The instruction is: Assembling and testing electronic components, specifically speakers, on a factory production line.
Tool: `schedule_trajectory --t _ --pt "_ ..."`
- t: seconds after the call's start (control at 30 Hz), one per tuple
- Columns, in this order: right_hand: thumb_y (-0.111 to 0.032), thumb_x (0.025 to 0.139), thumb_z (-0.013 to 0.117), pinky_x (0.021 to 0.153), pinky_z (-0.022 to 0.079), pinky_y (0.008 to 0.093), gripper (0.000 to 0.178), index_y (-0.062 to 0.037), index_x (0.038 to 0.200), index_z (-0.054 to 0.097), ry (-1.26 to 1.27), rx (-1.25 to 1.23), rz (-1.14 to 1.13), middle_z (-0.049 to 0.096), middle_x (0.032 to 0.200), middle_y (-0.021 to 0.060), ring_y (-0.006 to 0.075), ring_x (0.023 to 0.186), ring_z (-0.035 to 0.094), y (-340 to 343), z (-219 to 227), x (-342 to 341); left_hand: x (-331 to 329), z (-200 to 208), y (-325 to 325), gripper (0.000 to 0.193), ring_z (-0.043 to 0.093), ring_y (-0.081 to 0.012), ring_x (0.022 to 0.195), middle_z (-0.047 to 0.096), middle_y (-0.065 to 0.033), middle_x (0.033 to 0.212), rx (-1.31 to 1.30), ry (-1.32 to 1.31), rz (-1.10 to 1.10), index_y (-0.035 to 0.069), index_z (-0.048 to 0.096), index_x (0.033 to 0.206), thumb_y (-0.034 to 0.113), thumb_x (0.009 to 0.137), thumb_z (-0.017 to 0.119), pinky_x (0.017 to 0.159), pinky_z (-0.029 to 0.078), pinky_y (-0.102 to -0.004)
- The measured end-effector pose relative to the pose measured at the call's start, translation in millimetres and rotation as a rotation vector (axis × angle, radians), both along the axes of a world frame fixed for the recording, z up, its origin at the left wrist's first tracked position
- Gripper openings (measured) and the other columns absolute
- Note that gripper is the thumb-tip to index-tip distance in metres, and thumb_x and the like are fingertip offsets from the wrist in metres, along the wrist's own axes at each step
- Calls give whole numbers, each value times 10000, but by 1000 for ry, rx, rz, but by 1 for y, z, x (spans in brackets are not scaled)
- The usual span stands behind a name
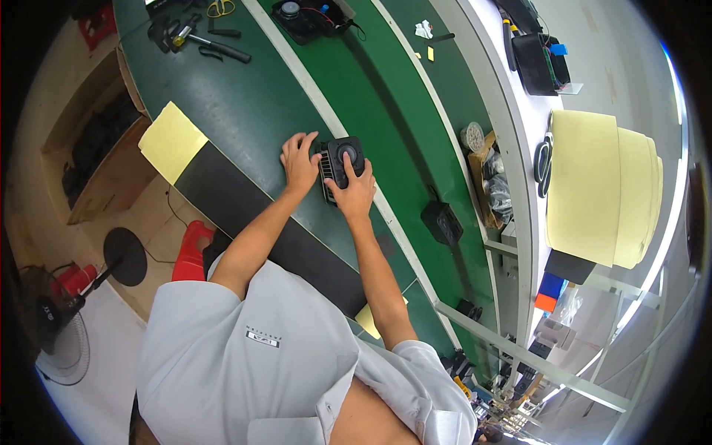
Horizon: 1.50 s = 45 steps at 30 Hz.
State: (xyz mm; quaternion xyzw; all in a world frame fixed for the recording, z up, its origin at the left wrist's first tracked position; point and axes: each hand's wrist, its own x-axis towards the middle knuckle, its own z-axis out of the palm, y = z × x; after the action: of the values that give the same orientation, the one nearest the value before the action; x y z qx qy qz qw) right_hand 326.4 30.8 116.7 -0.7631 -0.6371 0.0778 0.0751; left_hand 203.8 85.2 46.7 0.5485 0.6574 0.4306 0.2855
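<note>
A black box-shaped speaker [345,151] with a round cone on top and a ribbed side sits at the near edge of the green conveyor, against its pale rail. My right hand [356,194] grips it from the near side, its index finger lying on the cone and its thumb at the near left edge. To the left, my left hand [300,167] has its fingers spread and bent toward the green bench top, the thumb touching the speaker's ribbed side. Something small and dark shows by its fingertips, too little of it to name.
Further along the green belt [400,126] lie a black speaker unit [300,18] and another black box [442,221]. A hammer [215,46] and yellow scissors [220,7] lie at the far left. Yellow sheets [604,189] hang on the right shelf. A fan [63,334] stands low left.
</note>
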Motion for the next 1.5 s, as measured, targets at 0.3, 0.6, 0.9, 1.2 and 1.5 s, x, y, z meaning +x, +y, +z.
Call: schedule_trajectory --t 0.3,0.6,0.9,1.2,1.5 --pt "-448 776 760 1021 411 545 784 -206 1459 459 223 210 154 312 1478 305 472 1262 444 25 -11 15 -32 -6 69 181 504 -280 1196 627 -12 1197 444 458 -582 159 770 908 125 742 706 985 380 -456" --pt "-708 917 359 931 506 502 839 -12 1369 486 -49 -499 -372 672 1071 281 430 1060 651 50 5 48 16 18 58 224 492 -346 1167 557 -142 1191 177 357 -356 112 663 1100 207 905 608 974 391 -500" --pt "-591 1021 244 542 525 353 715 8 952 627 1148 -213 -682 665 813 169 240 661 670 -84 -57 85 29 30 -10 496 392 -428 1307 470 -219 1356 117 687 -504 66 562 1273 394 904 610 1029 335 -612" --pt "-90 806 695 691 527 389 199 -116 1001 667 692 451 -527 603 848 104 289 769 645 -110 -50 78 58 51 -25 1114 330 -290 1418 440 -82 1451 201 696 -1255 123 367 1470 377 534 914 1149 195 -605" --pt "-179 851 691 723 535 456 274 -155 1114 616 517 363 -428 622 955 110 346 835 649 -119 -68 91 64 65 -32 1134 313 -340 1425 440 -82 1464 215 868 -1417 136 382 1455 343 484 931 1164 184 -587"
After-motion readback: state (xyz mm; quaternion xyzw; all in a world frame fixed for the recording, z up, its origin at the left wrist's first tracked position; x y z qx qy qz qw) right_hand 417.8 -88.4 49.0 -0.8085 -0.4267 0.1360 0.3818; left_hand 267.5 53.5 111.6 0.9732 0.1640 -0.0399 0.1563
